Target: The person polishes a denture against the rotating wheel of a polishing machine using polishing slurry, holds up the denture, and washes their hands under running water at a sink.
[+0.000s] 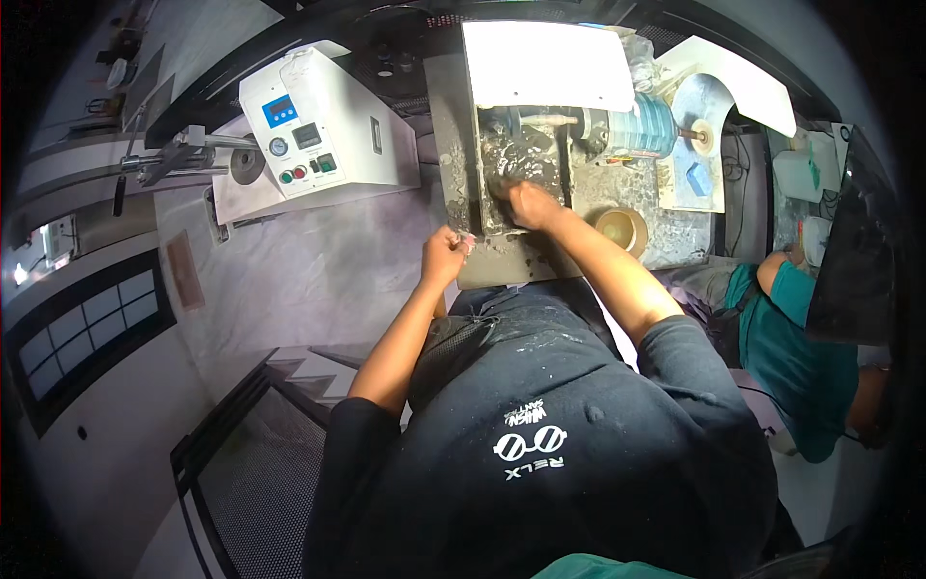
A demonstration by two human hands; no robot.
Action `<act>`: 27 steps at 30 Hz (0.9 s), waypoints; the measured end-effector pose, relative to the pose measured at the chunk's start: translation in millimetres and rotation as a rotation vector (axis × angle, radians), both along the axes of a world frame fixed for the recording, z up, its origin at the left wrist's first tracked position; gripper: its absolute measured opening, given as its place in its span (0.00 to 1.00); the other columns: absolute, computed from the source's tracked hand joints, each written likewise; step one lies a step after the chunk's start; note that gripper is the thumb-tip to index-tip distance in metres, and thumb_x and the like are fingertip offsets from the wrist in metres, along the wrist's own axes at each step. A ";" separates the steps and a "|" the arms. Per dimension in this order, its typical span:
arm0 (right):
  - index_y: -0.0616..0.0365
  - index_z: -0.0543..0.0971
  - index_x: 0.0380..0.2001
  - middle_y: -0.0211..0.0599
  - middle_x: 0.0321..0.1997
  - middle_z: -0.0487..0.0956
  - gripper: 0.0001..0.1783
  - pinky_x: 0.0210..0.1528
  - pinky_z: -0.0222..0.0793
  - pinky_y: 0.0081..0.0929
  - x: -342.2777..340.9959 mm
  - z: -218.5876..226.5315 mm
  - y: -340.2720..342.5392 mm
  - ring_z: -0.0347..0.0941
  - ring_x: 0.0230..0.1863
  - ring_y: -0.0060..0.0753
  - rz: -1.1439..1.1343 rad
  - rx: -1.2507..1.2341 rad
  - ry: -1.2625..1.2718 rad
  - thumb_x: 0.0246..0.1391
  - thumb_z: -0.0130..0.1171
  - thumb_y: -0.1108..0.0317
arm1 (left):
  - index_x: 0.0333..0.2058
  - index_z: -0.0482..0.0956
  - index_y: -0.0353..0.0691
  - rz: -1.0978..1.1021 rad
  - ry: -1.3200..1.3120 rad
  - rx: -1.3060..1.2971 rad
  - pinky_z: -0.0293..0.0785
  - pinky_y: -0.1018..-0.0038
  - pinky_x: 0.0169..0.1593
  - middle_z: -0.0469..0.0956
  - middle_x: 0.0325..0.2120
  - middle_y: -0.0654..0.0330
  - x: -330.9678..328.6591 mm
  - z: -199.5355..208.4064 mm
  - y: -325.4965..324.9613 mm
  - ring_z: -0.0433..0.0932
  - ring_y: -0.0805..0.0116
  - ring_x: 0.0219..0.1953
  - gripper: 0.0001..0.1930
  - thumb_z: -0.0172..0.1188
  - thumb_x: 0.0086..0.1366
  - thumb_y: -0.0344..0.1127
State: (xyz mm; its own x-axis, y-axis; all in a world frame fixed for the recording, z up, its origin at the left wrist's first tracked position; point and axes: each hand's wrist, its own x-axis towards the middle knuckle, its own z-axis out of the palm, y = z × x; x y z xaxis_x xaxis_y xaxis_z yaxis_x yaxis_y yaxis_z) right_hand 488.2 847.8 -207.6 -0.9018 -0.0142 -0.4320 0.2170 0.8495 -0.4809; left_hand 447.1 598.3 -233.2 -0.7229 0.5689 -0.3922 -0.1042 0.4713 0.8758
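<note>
My right hand (529,203) reaches into the wet, muddy tray (502,145) of a grinding machine, under its white hood (545,63). Its fingers are curled down in the grey slurry, and whatever they hold is hidden. My left hand (446,253) rests at the tray's front left corner, fingers pinched on a small pale piece (468,239). A spindle behind the tray carries a translucent blue wheel (644,125) and a flat disc (699,130).
A white control box (318,125) with a blue display, gauge and buttons stands to the left. A small beige bowl (622,227) and a blue block (696,179) lie right of the tray. A person in a teal shirt (801,357) sits close on my right.
</note>
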 end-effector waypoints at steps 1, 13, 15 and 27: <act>0.64 0.78 0.25 0.59 0.28 0.78 0.11 0.44 0.70 0.43 11.7 -5.9 -0.8 0.75 0.33 0.59 -0.035 -0.005 0.124 0.47 0.50 0.67 | 0.24 0.64 0.39 0.059 -0.090 -0.025 0.72 0.76 0.21 0.75 0.21 0.59 -5.3 15.8 2.0 0.74 0.71 0.18 0.09 0.56 0.56 0.23; 0.68 0.71 0.45 0.56 0.49 0.70 0.23 0.49 0.70 0.36 17.2 17.8 -18.6 0.66 0.52 0.58 -0.464 0.329 0.134 0.46 0.56 0.66 | 0.34 0.67 0.32 0.292 -0.180 0.205 0.73 0.76 0.18 0.77 0.23 0.51 -26.8 74.4 14.6 0.77 0.68 0.17 0.06 0.54 0.59 0.21; 0.69 0.72 0.41 0.67 0.47 0.70 0.23 0.50 0.68 0.41 19.4 -8.7 -19.8 0.69 0.49 0.62 -0.603 0.234 0.039 0.44 0.59 0.63 | 0.34 0.67 0.32 0.285 -0.200 0.230 0.74 0.76 0.18 0.77 0.23 0.50 -27.2 67.6 18.4 0.77 0.67 0.18 0.06 0.54 0.59 0.22; 0.64 0.78 0.39 0.63 0.33 0.76 0.20 0.44 0.73 0.38 1.4 19.6 1.4 0.76 0.39 0.56 -0.470 -0.125 0.272 0.36 0.57 0.76 | 0.35 0.66 0.32 0.251 -0.231 0.235 0.75 0.74 0.19 0.77 0.23 0.49 -28.9 68.6 22.4 0.79 0.65 0.19 0.07 0.55 0.60 0.23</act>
State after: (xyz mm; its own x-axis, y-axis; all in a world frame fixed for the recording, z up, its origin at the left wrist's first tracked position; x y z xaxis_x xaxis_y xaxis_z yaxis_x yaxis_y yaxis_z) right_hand 489.6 849.2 -188.0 -0.9022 0.3801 -0.2036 0.4126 0.6239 -0.6637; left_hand 418.3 620.7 -164.6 -0.7591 0.4793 -0.4405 -0.3968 0.1958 0.8968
